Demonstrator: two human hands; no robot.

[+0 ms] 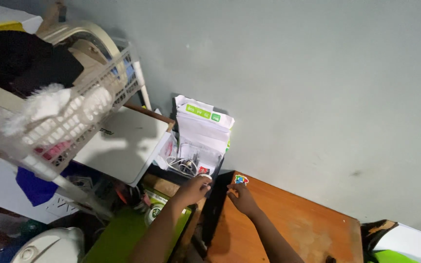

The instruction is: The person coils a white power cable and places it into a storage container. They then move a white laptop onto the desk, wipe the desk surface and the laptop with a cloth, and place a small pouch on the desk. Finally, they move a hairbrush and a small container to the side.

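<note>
My left hand [193,189] reaches toward a black box [191,170] stuffed with white paper packages and coiled white cables [186,166]; its fingers pinch a small white thing that I cannot make out. My right hand [239,197] rests on the corner of an orange-brown wooden tabletop [288,224], fingertips touching the table's black edge strip [216,207]. A small colourful sticker [241,179] sits on that corner just above my right hand.
A white laundry basket [74,122] with clothes hangs over a closed white laptop [123,143] at left. The grey wall [293,87] stands behind. Below left are a green surface [118,238], a white rounded appliance [49,246] and floor clutter.
</note>
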